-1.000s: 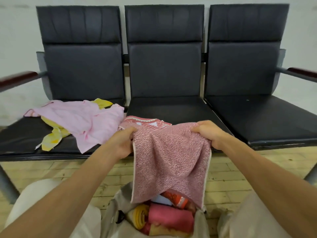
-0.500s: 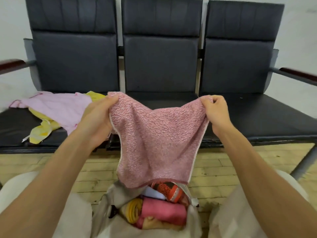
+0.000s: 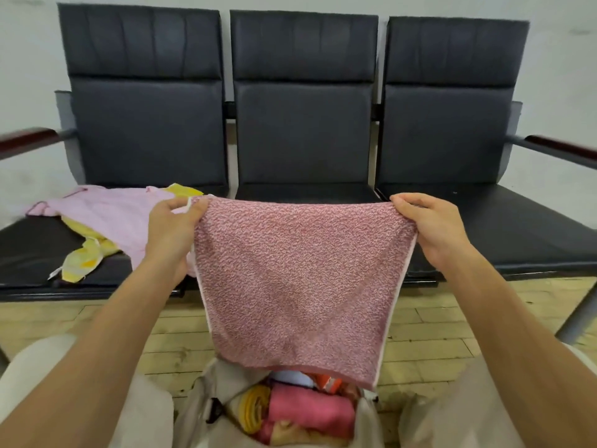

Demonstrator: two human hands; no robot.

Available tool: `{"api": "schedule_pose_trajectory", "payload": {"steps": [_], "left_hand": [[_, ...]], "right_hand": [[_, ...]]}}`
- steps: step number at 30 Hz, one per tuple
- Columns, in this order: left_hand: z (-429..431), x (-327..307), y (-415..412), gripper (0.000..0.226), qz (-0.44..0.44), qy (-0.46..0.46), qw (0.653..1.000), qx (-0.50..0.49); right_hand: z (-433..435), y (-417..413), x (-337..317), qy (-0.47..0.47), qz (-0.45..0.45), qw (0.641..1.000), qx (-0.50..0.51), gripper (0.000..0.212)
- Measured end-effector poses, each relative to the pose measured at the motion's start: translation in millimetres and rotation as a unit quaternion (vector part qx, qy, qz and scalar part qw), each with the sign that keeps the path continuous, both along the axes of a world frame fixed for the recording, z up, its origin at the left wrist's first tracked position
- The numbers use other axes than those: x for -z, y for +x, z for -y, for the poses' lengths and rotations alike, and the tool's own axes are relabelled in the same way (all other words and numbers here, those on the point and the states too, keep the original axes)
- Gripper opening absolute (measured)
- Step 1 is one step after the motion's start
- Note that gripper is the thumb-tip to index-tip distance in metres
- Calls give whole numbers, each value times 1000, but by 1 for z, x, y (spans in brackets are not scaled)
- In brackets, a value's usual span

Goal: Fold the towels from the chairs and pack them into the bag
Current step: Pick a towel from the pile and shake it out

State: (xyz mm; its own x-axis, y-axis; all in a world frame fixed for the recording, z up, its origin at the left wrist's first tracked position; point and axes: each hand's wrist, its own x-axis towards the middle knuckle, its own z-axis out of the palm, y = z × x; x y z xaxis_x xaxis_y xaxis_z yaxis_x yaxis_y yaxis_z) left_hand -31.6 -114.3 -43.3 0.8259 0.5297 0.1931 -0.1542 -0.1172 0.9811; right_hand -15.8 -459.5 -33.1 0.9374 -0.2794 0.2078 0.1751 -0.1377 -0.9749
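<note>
The speckled pink-and-white terry towel (image 3: 297,279) hangs spread out in the air in front of the middle seat, held up by its two top corners. Its upper edge is pulled nearly straight and its lower edge dangles just over the mouth of the pale beige fabric bag (image 3: 197,399).

The left hand (image 3: 174,231) pinches the towel's left top corner. Its grip is closed on the cloth, with the thumb and curled fingers bunched around the hem. The right hand (image 3: 429,227) holds the right top corner the same way, fingers folded over the edge and clamped on the fabric. Both forearms reach forward from the bottom corners of the view.

The bag stands open on the wooden plank floor (image 3: 429,331), between the person's pale trouser legs (image 3: 452,415). Inside it lie a rolled yellow cloth (image 3: 255,407), a folded deep-pink towel (image 3: 311,407) and, further back, an orange-and-white item (image 3: 328,381) partly hidden by the hanging towel.

Behind stands a row of three black padded chairs (image 3: 303,130). On the left seat a light pink towel (image 3: 119,215) lies crumpled over a yellow patterned towel (image 3: 82,260), just beside the left hand.
</note>
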Motion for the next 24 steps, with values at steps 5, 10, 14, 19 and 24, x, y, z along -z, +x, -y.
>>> {"api": "schedule_pose_trajectory", "payload": {"steps": [5,10,14,19,24], "left_hand": [[-5,-4,-4,13,21,119,993,-9],[-10,-3,-7,13,-37,-47,996,63],[-9,-8,-13,16,-41,-80,982,168],[-12,-10,-15,25,-12,79,991,110],[-13,-8,-16,17,11,314,949,1]], "right_hand": [[9,-1,4,-102,3,995,10,10],[9,-8,-2,-146,-9,988,-58,26],[6,-8,-2,-323,-59,939,-105,58],[8,-3,2,-428,-40,903,-5,17],[23,3,7,-300,-34,953,-22,8]]}}
